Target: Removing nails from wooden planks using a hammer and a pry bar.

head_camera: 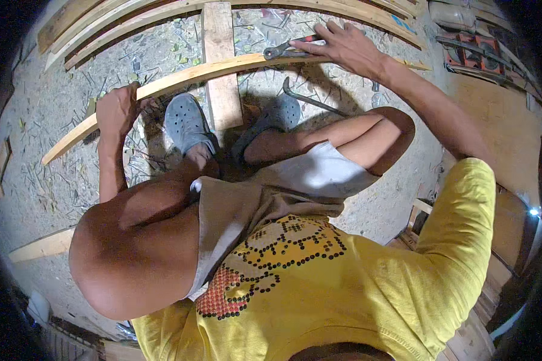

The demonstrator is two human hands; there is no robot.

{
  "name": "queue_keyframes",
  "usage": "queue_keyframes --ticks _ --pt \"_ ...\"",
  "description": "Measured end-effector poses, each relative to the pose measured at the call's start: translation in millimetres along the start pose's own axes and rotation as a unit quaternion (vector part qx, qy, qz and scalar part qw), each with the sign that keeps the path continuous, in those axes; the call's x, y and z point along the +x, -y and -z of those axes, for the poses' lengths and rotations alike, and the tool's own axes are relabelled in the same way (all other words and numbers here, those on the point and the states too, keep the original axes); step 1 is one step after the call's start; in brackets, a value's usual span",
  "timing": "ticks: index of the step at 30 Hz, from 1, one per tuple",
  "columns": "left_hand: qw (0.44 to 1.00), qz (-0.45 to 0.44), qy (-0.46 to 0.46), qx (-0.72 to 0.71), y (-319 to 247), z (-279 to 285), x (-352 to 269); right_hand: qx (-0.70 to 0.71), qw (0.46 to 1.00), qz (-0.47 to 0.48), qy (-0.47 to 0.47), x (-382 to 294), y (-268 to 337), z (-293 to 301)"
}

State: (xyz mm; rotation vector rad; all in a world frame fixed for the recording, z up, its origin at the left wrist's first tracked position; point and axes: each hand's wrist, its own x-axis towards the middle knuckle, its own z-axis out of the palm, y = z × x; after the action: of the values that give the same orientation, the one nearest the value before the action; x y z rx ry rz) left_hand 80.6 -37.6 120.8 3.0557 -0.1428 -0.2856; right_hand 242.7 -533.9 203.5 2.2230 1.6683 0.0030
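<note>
A long, narrow wooden strip (194,74) runs across in front of me above my feet, looking bent in the wide lens. My left hand (117,108) is closed around it toward its left end. On its right half sits a pair of pincers (275,51) with a dark metal head and some red on a handle. My right hand (343,47) holds the handles, its fingers partly spread; the jaws are at the strip's edge, and whether they grip a nail I cannot tell. A short wooden board (221,97) lies crosswise beneath the strip, between my feet.
A dark pry bar (314,103) with a hooked end lies by my right shoe (280,113). Many loose nails (72,113) litter the concrete floor. Long boards (131,31) lie along the far side. Red-and-black items (478,54) and a wooden panel (497,131) stand at right.
</note>
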Motion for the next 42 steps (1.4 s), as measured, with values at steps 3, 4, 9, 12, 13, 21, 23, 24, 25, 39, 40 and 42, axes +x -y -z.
queue_keyframes --ticks 3,4,9,12,13,21,23,24,25,39,40,42 --pt "1.000 -0.001 -0.011 0.009 -2 2 -1 0.335 0.904 -0.210 0.165 -21 -3 -36" --pt "1.000 0.002 -0.023 0.016 -3 3 -1 0.344 0.911 -0.187 0.130 -28 -3 -42" --pt "1.000 -0.004 -0.012 0.029 -4 4 -2 0.133 0.963 -0.180 0.150 -41 11 -23" --pt "0.999 -0.009 -0.042 0.031 -3 1 -2 -0.041 0.990 -0.104 0.085 -23 17 12" --pt "0.998 -0.002 -0.041 0.043 -2 0 -3 -0.098 0.990 -0.068 0.077 -13 18 22" --pt "1.000 0.017 0.004 0.000 5 -10 0 -0.151 0.983 -0.019 0.106 58 48 82" --pt "0.999 0.002 -0.035 0.012 6 -11 -1 -0.093 0.987 -0.039 0.125 68 56 94" --pt "0.999 0.005 -0.033 0.008 6 -11 -1 -0.115 0.983 -0.022 0.141 76 59 99" --pt "0.999 0.002 -0.045 -0.012 6 -11 -2 -0.135 0.978 -0.006 0.158 84 63 102" --pt "0.999 -0.006 -0.037 0.003 -2 2 -3 -0.191 0.925 0.024 0.329 141 91 132" --pt "0.999 -0.008 -0.037 0.007 -2 1 -3 -0.192 0.938 0.015 0.290 140 94 132" --pt "0.999 0.003 -0.039 -0.004 -1 -1 -2 -0.192 0.949 0.004 0.251 137 99 129"
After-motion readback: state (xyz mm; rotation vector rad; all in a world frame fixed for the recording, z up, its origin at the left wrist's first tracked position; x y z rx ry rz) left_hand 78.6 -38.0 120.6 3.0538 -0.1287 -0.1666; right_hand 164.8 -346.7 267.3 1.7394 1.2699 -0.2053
